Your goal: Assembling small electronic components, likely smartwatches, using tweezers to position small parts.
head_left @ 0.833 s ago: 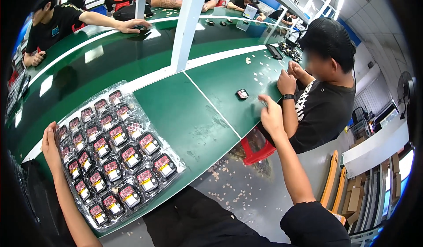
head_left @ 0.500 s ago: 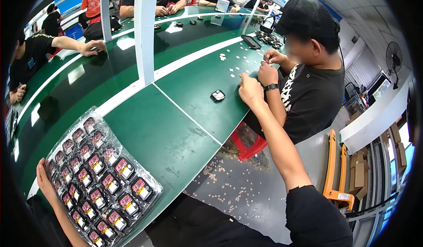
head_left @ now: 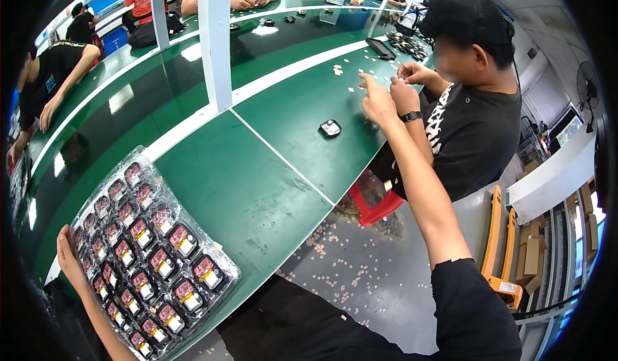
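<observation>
At the lower left, my left hand (head_left: 71, 255) grips the outer edge of a clear plastic tray (head_left: 226, 272). Rows of small black square devices (head_left: 162, 264) with red, white and yellow faces fill it. My right hand (head_left: 378, 102) reaches far out over the green table, beside the co-worker's hands (head_left: 409, 85). Its index finger is stretched out, and nothing shows in it. A single black device (head_left: 330, 128) with a pale face lies on the table left of that hand, apart from it. Small pale squares (head_left: 351, 89) lie just beyond my fingers.
A co-worker (head_left: 476, 129) in a black cap sits close on the right. White posts (head_left: 215, 46) rise at the table's far edge. Beyond lie a black tray (head_left: 381, 48) and piled black devices (head_left: 407, 46). A red stool (head_left: 380, 208) stands below; pale squares litter the floor (head_left: 360, 271).
My right hand has stretched its fingers out more. A pale square now shows above the red stool. Across the table, a person's arm has drawn back. The whole view has shifted slightly.
</observation>
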A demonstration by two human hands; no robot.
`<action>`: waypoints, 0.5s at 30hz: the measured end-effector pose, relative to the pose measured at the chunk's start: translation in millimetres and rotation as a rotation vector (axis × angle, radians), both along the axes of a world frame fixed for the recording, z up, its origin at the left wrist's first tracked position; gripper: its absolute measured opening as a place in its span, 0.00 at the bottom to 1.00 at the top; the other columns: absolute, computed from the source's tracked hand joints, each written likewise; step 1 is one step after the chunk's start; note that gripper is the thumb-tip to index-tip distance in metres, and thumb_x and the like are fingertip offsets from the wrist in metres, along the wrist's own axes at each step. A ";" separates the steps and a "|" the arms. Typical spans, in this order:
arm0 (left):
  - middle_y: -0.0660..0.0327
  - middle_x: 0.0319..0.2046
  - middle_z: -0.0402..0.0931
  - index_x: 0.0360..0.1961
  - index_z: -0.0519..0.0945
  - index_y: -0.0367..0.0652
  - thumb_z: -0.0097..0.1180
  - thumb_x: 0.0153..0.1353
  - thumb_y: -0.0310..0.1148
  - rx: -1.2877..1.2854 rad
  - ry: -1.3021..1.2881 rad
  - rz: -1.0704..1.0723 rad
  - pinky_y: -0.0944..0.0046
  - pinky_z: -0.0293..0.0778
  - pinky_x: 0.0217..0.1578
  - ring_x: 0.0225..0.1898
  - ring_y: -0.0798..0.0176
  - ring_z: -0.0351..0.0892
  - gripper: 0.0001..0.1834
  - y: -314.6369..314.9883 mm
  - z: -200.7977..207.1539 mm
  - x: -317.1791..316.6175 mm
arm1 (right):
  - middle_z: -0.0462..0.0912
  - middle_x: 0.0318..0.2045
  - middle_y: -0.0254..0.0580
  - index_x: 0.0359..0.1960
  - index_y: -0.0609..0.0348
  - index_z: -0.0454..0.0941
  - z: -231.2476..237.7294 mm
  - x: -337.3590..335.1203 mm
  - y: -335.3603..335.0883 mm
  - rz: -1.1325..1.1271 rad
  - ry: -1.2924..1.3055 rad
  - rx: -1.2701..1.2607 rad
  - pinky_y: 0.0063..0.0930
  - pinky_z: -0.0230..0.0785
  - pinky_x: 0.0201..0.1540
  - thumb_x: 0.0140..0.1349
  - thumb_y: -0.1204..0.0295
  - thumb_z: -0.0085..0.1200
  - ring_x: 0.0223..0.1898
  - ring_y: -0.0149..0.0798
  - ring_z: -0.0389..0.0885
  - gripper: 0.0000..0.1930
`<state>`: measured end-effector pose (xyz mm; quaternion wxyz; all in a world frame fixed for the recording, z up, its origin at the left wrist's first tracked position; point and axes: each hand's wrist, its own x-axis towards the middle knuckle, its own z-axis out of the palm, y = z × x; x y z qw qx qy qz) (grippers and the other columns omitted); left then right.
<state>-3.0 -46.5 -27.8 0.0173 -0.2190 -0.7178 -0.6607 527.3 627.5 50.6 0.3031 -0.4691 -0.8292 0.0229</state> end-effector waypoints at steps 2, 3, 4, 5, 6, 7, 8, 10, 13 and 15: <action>0.55 0.58 0.77 0.61 0.76 0.31 0.43 0.79 0.45 -0.012 0.012 0.014 0.64 0.67 0.64 0.60 0.63 0.75 0.26 2.3 -2.3 0.2 | 0.86 0.37 0.60 0.49 0.54 0.77 -15.4 3.1 20.0 0.258 0.022 0.202 0.57 0.73 0.47 0.60 0.78 0.46 0.44 0.64 0.84 0.15; 0.55 0.57 0.77 0.60 0.77 0.31 0.43 0.79 0.45 -0.032 0.031 0.030 0.64 0.67 0.64 0.59 0.63 0.76 0.26 -0.4 -0.2 2.6 | 0.86 0.37 0.60 0.49 0.54 0.77 -8.5 -5.3 15.0 0.272 0.027 0.191 0.57 0.73 0.47 0.60 0.78 0.46 0.44 0.64 0.84 0.15; 0.55 0.56 0.78 0.59 0.77 0.31 0.43 0.79 0.45 -0.052 0.050 0.046 0.64 0.67 0.64 0.59 0.64 0.76 0.26 -3.2 2.1 4.6 | 0.85 0.41 0.60 0.53 0.53 0.75 2.3 -10.9 11.5 0.122 -0.074 0.056 0.56 0.73 0.50 0.60 0.78 0.46 0.47 0.63 0.83 0.19; 0.55 0.56 0.78 0.59 0.77 0.31 0.43 0.79 0.45 -0.055 0.050 0.053 0.64 0.67 0.64 0.59 0.64 0.76 0.26 1.1 5.4 9.4 | 0.85 0.44 0.60 0.58 0.53 0.74 14.6 -12.5 8.7 -0.034 -0.179 -0.072 0.55 0.73 0.52 0.59 0.78 0.46 0.50 0.62 0.82 0.23; 0.55 0.56 0.78 0.59 0.78 0.31 0.43 0.79 0.45 -0.029 0.024 0.048 0.64 0.67 0.64 0.58 0.64 0.76 0.26 7.2 8.8 14.7 | 0.84 0.48 0.60 0.62 0.52 0.72 18.4 -9.0 13.5 -0.042 -0.118 -0.152 0.53 0.73 0.55 0.59 0.78 0.46 0.53 0.61 0.81 0.26; 0.55 0.55 0.78 0.59 0.78 0.31 0.43 0.79 0.44 -0.002 -0.002 0.043 0.64 0.67 0.64 0.58 0.64 0.76 0.25 9.8 10.4 17.3 | 0.84 0.48 0.60 0.62 0.52 0.72 15.5 -9.0 15.7 -0.038 -0.121 -0.153 0.53 0.73 0.55 0.59 0.78 0.46 0.53 0.61 0.81 0.26; 0.56 0.55 0.78 0.58 0.78 0.31 0.44 0.79 0.44 -0.016 0.017 0.051 0.65 0.67 0.63 0.58 0.64 0.76 0.25 9.5 11.7 17.1 | 0.84 0.47 0.61 0.60 0.51 0.73 7.2 -6.6 23.3 0.012 -0.072 -0.019 0.52 0.72 0.56 0.58 0.79 0.45 0.53 0.62 0.81 0.25; 0.56 0.54 0.79 0.58 0.78 0.31 0.44 0.79 0.44 -0.010 0.008 0.044 0.65 0.68 0.63 0.57 0.64 0.76 0.25 18.0 9.3 17.0 | 0.85 0.40 0.61 0.49 0.54 0.78 -9.2 6.4 51.1 0.005 -0.084 0.141 0.54 0.73 0.52 0.57 0.79 0.44 0.48 0.64 0.83 0.19; 0.56 0.54 0.79 0.57 0.79 0.31 0.44 0.79 0.44 -0.017 0.009 0.075 0.65 0.68 0.62 0.56 0.65 0.76 0.25 5.8 15.2 20.7 | 0.86 0.41 0.59 0.51 0.56 0.77 10.1 -20.6 26.2 -0.158 -0.149 -0.008 0.52 0.73 0.52 0.56 0.79 0.45 0.48 0.62 0.83 0.20; 0.57 0.53 0.79 0.57 0.79 0.31 0.44 0.79 0.44 0.023 -0.006 0.059 0.65 0.68 0.62 0.56 0.65 0.76 0.25 13.5 14.4 24.5 | 0.86 0.40 0.57 0.51 0.57 0.77 16.5 -18.5 38.0 -0.140 -0.138 -0.027 0.50 0.74 0.51 0.56 0.80 0.43 0.46 0.60 0.84 0.20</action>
